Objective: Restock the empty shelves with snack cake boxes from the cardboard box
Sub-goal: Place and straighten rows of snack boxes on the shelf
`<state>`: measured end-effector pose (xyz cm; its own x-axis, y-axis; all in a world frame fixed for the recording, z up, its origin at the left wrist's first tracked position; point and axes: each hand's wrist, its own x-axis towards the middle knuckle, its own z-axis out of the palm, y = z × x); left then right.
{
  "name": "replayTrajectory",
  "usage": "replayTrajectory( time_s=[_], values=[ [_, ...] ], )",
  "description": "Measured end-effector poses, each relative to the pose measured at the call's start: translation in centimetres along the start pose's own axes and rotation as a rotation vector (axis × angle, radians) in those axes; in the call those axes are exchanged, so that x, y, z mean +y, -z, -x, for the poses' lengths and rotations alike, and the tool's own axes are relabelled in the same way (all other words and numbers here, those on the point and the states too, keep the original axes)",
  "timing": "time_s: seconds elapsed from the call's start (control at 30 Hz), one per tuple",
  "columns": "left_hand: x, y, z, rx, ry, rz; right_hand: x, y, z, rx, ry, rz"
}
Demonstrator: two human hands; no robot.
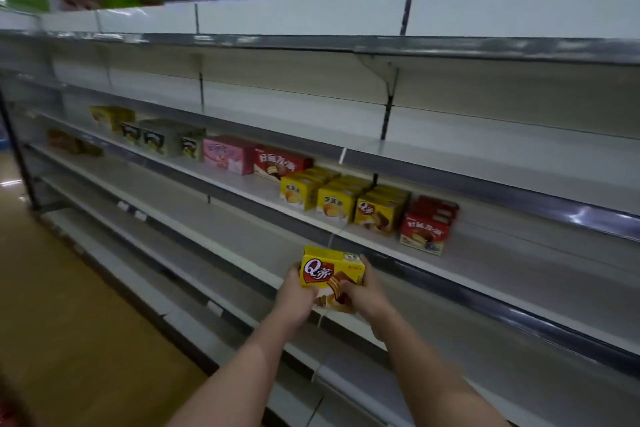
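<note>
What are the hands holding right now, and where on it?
Both hands hold one yellow cardboard snack cake box: left hand on its left end, right hand on its right end.

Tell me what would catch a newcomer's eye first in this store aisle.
A yellow snack cake box held in both hands, left hand and right hand, in front of the shelving. Behind it, a short row of yellow and red boxes sits on one shelf, with bare grey shelves above.

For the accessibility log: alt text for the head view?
Both hands, left hand and right hand, hold a yellow box before mostly bare shelves. One shelf carries yellow boxes, red boxes and a pink box.
</note>
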<state>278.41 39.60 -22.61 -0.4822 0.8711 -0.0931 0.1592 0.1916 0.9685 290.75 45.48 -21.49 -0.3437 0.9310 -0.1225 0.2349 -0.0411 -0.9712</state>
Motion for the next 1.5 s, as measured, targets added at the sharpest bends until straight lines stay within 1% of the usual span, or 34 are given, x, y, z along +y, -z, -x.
replayTrajectory(
  time_s=[0.07, 0.1, 0.17, 0.23, 0.4, 0.53, 0.63, 0.7, 0.77, 0.93, 1.07, 1.2, 1.37, 1.5],
  values=[
    [0.8, -1.6, -1.3, -0.005, -0.037, -0.098, 0.1, 1.1, -1.0, 0.06, 0.033, 0.061],
    [1.1, -2.3, -2.0, -0.007, -0.049, -0.14, 0.3, 1.6, -1.6, 0.117, 0.039, 0.096],
    [1.8, -3.5, -3.2, -0.02, -0.081, -0.199, 0.6, 2.6, -3.0, 0.225, 0.039, 0.182],
    [2.7, -4.3, -4.4, -0.025, -0.108, -0.246, 0.2, 3.3, -3.9, 0.29, 0.051, 0.244],
    [4.3, -4.9, -8.3, -0.019, -0.172, -0.358, -0.3, 3.6, -6.3, 0.4, 0.104, 0.376],
    [4.6, -5.1, -11.9, -0.047, -0.264, -0.351, -0.7, 3.4, -8.6, 0.505, 0.117, 0.531],
    [4.8, -5.2, -14.9, -0.046, -0.323, -0.411, -1.3, 3.3, -10.9, 0.539, 0.092, 0.561],
    [5.0, -5.1, -16.3, -0.022, -0.316, -0.525, -1.5, 3.2, -12.3, 0.56, 0.068, 0.557],
    [4.9, -5.2, -17.9, -0.047, -0.298, -0.561, -1.4, 2.8, -13.9, 0.574, 0.031, 0.53],
    [4.1, -6.4, -21.7, -0.144, -0.321, -0.472, -0.6, 2.1, -17.0, 0.585, -0.046, 0.45],
    [3.8, -7.6, -23.4, -0.161, -0.301, -0.394, 0.0, 2.5, -18.9, 0.57, -0.098, 0.446],
    [3.8, -8.4, -24.6, -0.193, -0.26, -0.306, 0.1, 2.7, -20.5, 0.581, -0.114, 0.408],
    [3.4, -9.3, -25.2, -0.254, -0.216, -0.27, 0.7, 3.2, -21.6, 0.606, -0.143, 0.292],
    [3.6, -9.8, -25.4, -0.328, -0.19, -0.174, 0.5, 3.4, -21.9, 0.601, -0.135, 0.221]
  ],
)
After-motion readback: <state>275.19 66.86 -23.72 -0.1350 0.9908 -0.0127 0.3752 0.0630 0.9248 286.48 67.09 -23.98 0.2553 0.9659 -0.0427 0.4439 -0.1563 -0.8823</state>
